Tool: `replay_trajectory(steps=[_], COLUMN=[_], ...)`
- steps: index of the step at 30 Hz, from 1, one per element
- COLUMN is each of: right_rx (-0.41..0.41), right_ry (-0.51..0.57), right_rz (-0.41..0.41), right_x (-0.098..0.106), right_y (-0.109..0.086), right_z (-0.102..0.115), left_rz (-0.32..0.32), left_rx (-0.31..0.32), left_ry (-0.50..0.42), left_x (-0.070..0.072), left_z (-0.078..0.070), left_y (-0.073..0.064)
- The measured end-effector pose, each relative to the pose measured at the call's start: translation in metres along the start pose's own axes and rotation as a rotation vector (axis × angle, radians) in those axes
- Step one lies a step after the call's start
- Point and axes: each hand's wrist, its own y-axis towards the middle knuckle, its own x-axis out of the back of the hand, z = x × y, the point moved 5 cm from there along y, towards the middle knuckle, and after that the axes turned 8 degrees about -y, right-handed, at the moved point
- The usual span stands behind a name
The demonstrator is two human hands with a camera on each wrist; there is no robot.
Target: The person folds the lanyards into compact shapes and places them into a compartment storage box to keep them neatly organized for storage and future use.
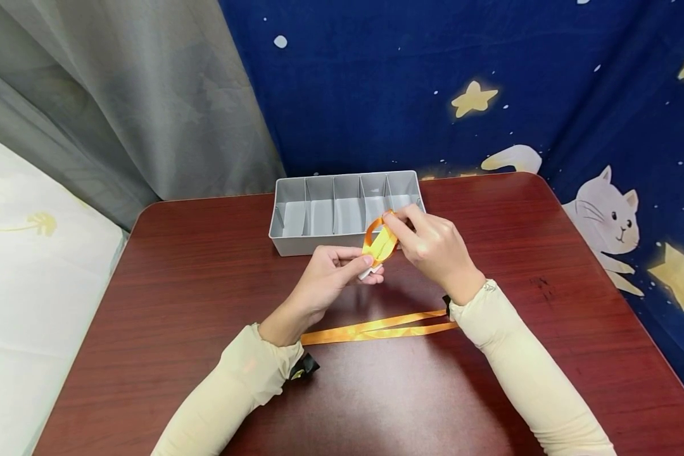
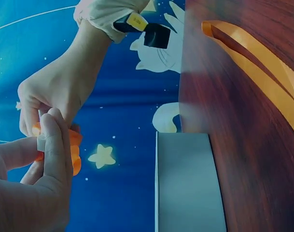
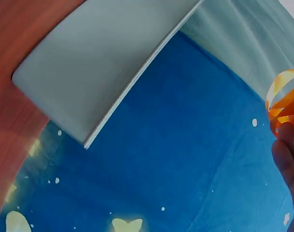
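Note:
Up in front of the tray, both hands hold a loop of orange ribbon (image 1: 368,239), yellow on its inner side. My left hand (image 1: 333,272) pinches the lower end between thumb and fingers, where a small white piece (image 1: 369,273) sticks out. The fingers of my right hand (image 1: 433,244) pinch the upper end. In the left wrist view, the orange ribbon (image 2: 76,159) shows behind the left fingers. The right wrist view catches the ribbon loop (image 3: 283,84) above fingertips at the right edge. Whether it joins the long ribbon on the table cannot be seen.
A long doubled orange ribbon (image 1: 376,330) lies across the table (image 1: 205,278) beneath the forearms. Behind the hands stands a grey tray (image 1: 296,246) split into several compartments. A blue curtain (image 1: 365,82) and a grey curtain (image 1: 148,95) hang beyond the table.

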Motion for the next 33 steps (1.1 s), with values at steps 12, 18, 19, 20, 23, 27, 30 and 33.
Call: replay_trajectory(steps=[12, 18, 19, 20, 23, 27, 30, 33], right_rx=[-0.503, -0.639, -0.644, -0.644, -0.675, -0.736, -0.745, -0.746], right_ry=[0.485, 0.746, 0.779, 0.811, 0.914, 0.979, 0.978, 0.977], right_rz=[-0.101, -0.135, -0.130, -0.125, -0.095, -0.025, 0.012, 0.013], right_x=[-0.004, -0.006, -0.006, -0.006, -0.008, -0.012, -0.012, -0.011], right_y=[-0.002, -0.004, -0.003, -0.003, -0.003, -0.005, -0.005, -0.004], right_z=[-0.022, -0.026, -0.026, -0.026, -0.026, -0.026, -0.026, -0.027], left_rz=[-0.013, -0.003, 0.001, 0.002, 0.008, 0.018, 0.017, 0.008], left_rx=[-0.032, -0.042, -0.048, -0.058, -0.096, -0.128, -0.133, -0.150], left_ry=[0.110, 0.115, 0.118, 0.126, 0.169, 0.220, 0.238, 0.264], left_x=[0.005, 0.004, 0.004, 0.004, 0.002, -0.002, -0.002, -0.002], left_z=[-0.002, -0.001, -0.002, -0.002, -0.004, -0.005, -0.005, -0.005], left_y=[0.000, 0.000, 0.000, 0.000, 0.000, -0.001, -0.001, -0.001])
